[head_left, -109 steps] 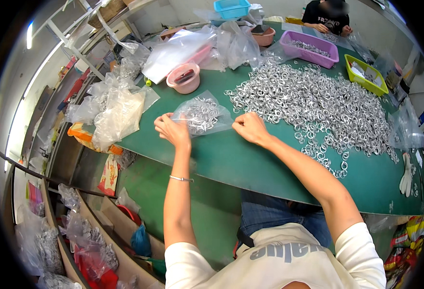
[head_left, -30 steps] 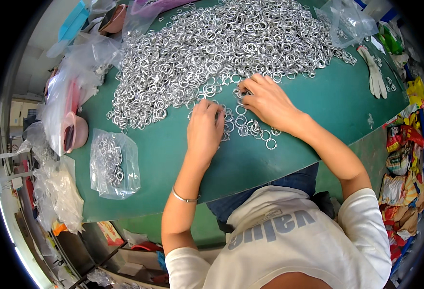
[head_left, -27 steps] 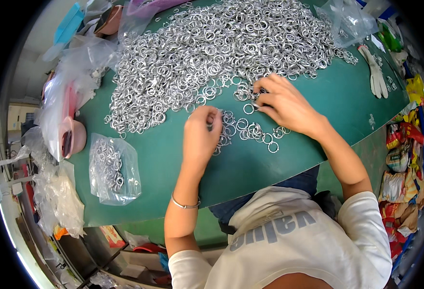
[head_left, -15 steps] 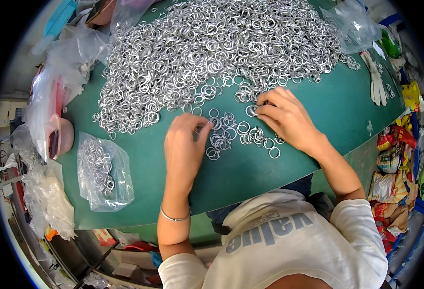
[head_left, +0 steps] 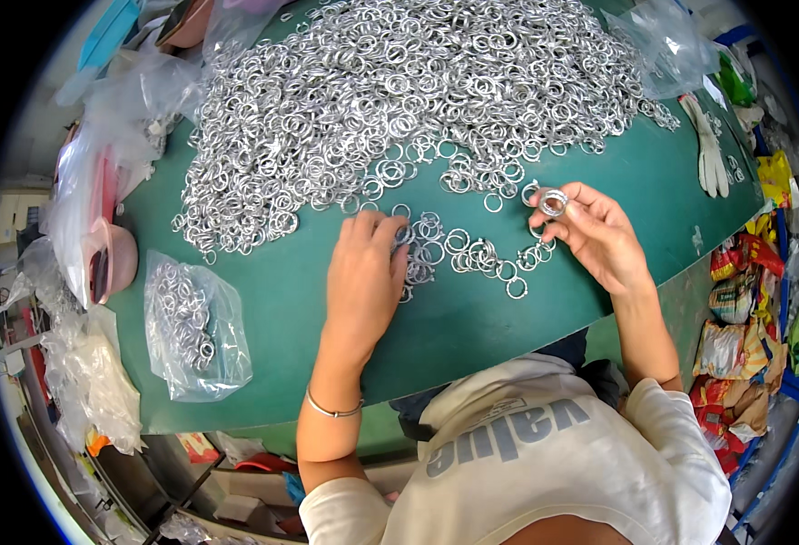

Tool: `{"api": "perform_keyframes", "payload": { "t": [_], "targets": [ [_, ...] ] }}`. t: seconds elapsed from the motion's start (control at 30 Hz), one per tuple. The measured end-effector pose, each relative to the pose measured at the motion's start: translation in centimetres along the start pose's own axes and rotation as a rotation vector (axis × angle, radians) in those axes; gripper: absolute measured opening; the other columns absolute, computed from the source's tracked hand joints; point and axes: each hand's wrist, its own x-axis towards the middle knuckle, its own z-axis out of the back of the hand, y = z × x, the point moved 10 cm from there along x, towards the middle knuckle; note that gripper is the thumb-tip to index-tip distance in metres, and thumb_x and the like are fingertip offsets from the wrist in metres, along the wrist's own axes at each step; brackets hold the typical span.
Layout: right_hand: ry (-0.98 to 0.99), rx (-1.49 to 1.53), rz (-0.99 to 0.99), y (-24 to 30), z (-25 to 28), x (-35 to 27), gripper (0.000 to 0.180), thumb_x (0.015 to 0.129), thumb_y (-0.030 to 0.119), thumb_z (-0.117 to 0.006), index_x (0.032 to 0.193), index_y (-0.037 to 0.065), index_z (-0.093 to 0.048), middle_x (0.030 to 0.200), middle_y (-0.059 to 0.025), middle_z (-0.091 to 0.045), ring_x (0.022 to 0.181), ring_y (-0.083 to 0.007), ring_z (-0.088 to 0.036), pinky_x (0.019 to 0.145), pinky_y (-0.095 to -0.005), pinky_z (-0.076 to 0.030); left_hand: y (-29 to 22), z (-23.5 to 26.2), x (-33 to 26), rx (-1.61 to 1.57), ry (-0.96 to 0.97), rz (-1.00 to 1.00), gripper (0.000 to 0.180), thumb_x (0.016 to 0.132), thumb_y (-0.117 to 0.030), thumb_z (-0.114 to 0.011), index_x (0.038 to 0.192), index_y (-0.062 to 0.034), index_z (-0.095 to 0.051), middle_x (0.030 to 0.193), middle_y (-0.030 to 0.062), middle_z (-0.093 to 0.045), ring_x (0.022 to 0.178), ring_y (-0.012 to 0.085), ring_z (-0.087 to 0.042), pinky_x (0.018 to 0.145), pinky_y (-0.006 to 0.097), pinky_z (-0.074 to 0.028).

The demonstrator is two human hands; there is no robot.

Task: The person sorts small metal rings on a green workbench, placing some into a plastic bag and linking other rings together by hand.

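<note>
R hand (head_left: 608,243) fingers pinch metal ring(s) (head_left: 553,213); L hand (head_left: 363,272) fingers curl by loose rings (head_left: 429,254), grip unclear. Prob. picking; next needs steady R pinch.

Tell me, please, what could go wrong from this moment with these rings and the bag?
The right hand holds at least one silver ring near its fingertips, so it might slip and drop among others.

The left hand is at the loose rings, close to the big heap; a careless sweep could mix the two.

The clear bag lies near the front edge of the green table; a bump might push it off.
</note>
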Motion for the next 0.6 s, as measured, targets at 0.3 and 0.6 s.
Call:
{"api": "perform_keyframes", "payload": {
  "t": [0.3,0.6],
  "targets": [
    [-0.083,-0.193,0.023,0.6,2.7,-1.3,0.017,0.086,0.007,-0.060,0.102,0.002,-0.056,0.075,-0.0015,-0.050,0.061,-0.0095,-0.044,0.052,-0.0225,-0.037,-1.4,-0.9,-0.3,0.402,0.072,-0.162,0.023,0.072,0.005,-0.064,0.094,0.0003,-0.060,0.087,0.0117,-0.057,0.081,0.0278,-0.056,0.072,0.035,-0.045],
    [-0.354,-1.338,0.340,2.6,0.3,-1.6,0.014,0.076,0.012,-0.069,0.085,0.005,-0.062,0.075,-0.0098,-0.060,0.061,-0.0224,-0.056,0.055,-0.0345,-0.043,1.4,0.5,0.5,0.126,-0.067,-0.121,0.012,0.083,0.003,-0.057,0.094,0.0017,-0.062,0.085,0.0081,-0.060,0.074,0.0181,-0.057,0.071,0.026,-0.045]
  ]
}}
